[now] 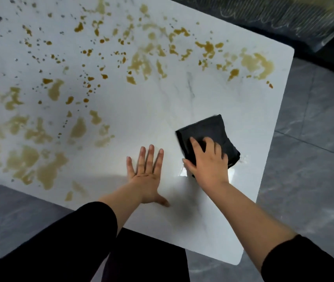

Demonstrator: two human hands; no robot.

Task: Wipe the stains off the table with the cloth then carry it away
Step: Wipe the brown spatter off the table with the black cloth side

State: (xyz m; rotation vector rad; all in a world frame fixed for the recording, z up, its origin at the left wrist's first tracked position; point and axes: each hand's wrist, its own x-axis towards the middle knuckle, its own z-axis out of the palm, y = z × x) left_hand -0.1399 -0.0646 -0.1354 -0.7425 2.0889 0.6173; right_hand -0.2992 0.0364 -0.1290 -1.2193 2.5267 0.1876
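A white marble-look table [162, 102] fills most of the view. Brown-yellow stains [54, 90] spatter its left and far parts, with a large patch near the far right corner [257, 64]. A folded black cloth [206, 131] lies on the table near the right edge. My right hand [208, 161] presses down on the cloth, fingers curled over its near half. My left hand [147, 174] rests flat on the bare table just left of the cloth, fingers spread, holding nothing. The table around both hands is free of stains.
Grey tiled floor [314, 139] lies beyond the table's right edge and near corner [237, 261]. A dark piece of furniture with a shiny cover [284, 15] stands past the far edge at the top right.
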